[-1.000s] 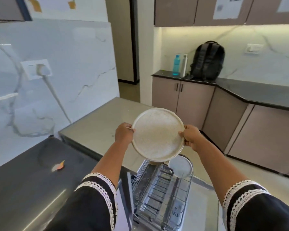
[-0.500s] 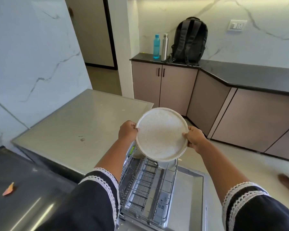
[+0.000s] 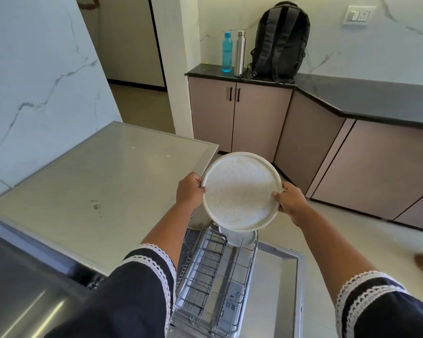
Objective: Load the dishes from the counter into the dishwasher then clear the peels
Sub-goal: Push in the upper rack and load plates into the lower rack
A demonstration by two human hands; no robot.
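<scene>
A round speckled white plate (image 3: 239, 191) is held tilted in the air above the pulled-out dishwasher rack (image 3: 205, 272). My left hand (image 3: 189, 190) grips its left rim and my right hand (image 3: 291, 201) grips its right rim. Under the plate, another white dish (image 3: 242, 239) stands at the far end of the wire rack. The open dishwasher door (image 3: 276, 289) lies flat beneath the rack.
A grey steel counter (image 3: 103, 191) runs along my left. A dark counter (image 3: 15, 296) is at the lower left. Across the floor stand cabinets with a black top holding a blue bottle (image 3: 227, 52), a steel bottle (image 3: 239, 53) and a black backpack (image 3: 281, 42).
My view has swung right and down, so the dishwasher rack shows more fully and the peel on the dark counter has left the frame. Both hands still hold the plate.
</scene>
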